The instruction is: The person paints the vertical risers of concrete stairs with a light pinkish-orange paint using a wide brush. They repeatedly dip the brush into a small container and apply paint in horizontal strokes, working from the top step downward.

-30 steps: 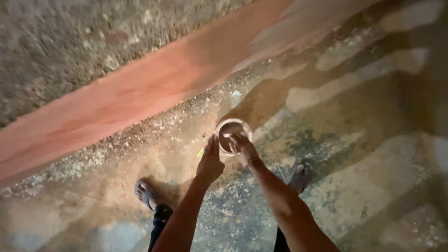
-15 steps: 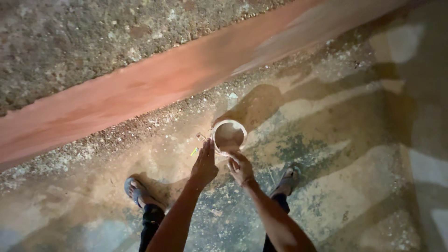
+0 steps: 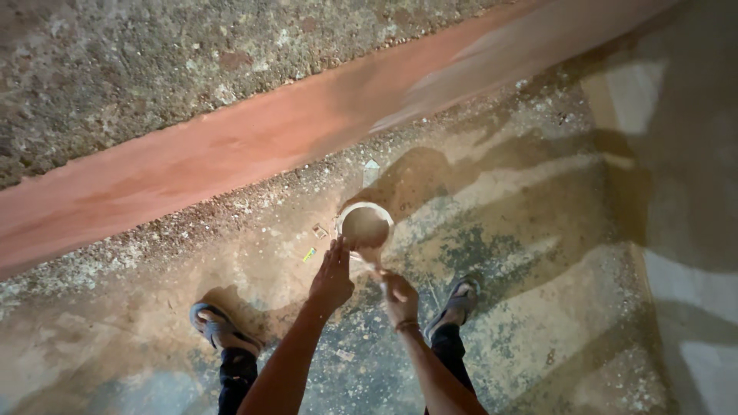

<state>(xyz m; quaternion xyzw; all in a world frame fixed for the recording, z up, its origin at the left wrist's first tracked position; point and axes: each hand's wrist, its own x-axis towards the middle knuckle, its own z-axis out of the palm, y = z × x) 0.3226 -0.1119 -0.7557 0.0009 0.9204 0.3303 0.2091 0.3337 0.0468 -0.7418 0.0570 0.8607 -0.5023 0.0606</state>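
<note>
Hands lower than before: left hand (image 3: 332, 278) open beside round container (image 3: 366, 227), right hand (image 3: 399, 298) closed, now apart.

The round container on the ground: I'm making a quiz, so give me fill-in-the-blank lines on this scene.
1. The left hand rests its fingertips against the rim of the round ____.
2. The container stands on the ____.
3. The band along the wall base is coloured ____.
4. Each foot wears a ____.

Missing: container; ground; red; sandal

Small round whitish bowl (image 3: 366, 227) w/ smooth matt inside, rough gritty grey concrete floor (image 3: 538, 323) w/ patchy stains, smooth matt red-brown painted band (image 3: 231, 154), coarse pitted grey wall (image 3: 154, 61).
</note>
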